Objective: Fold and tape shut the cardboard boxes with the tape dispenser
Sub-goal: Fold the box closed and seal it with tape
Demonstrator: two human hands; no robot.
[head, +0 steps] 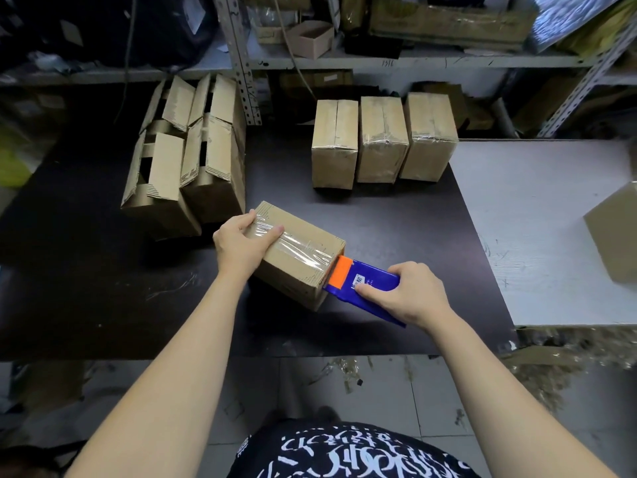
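Lying on its side near the middle of the dark table, tilted diagonally to the table's front edge: one cardboard box, flaps closed. A strip of clear tape runs along its upper face and reaches the near end.

- Left hand: grips the far end of the box, thumb laid across the taped top, fingers curled over the far edge.
- Tape dispenser: blue body, orange front piece; the orange end touches the near end of the box, where the tape comes down over the edge.
- Right hand: closed around the dispenser's rear part, fingers wrapped over its top and side.
- Three closed boxes: upright in a row at the back of the table, sides touching, tape visible over their tops.
- Open boxes: a cluster at the back left, flaps standing up, just beside the held box.
- White table: adjoins the dark table on the right; one more box sits at its right edge, partly out of view.
- Shelf: metal racking behind the table, carrying a small open box and assorted packaging.
- Floor: light tiles, scattered with scraps.
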